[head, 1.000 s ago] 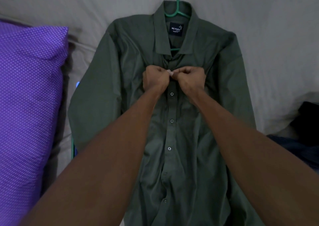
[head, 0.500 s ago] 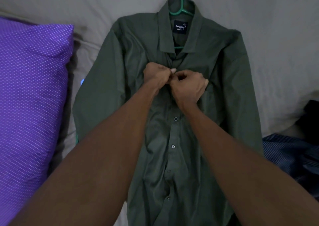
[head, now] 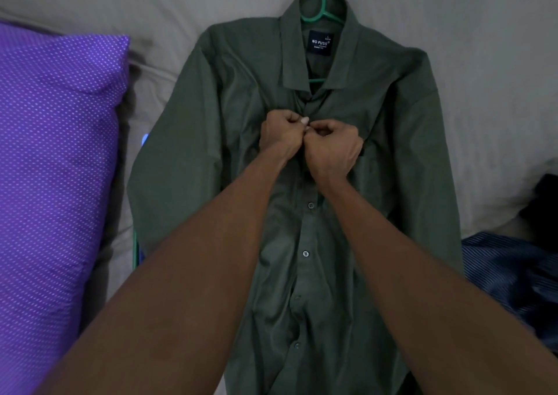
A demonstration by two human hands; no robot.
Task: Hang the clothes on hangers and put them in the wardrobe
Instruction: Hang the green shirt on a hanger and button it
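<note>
Dark green shirt [head: 229, 129] flat on the grey bedsheet [head: 483, 62], front up, collar toward the far edge. Green hanger [head: 323, 8] inside the collar, hook poking out above. Left hand [head: 280, 136] and right hand [head: 332, 150] touching at the upper placket just below the collar, fingers curled, each pinching the shirt front. Lower buttons done up. Purple dotted pillow [head: 57, 168] along the left edge of the bed. Blue striped cloth [head: 510, 271] at the right edge, beside the shirt's sleeve.
</note>
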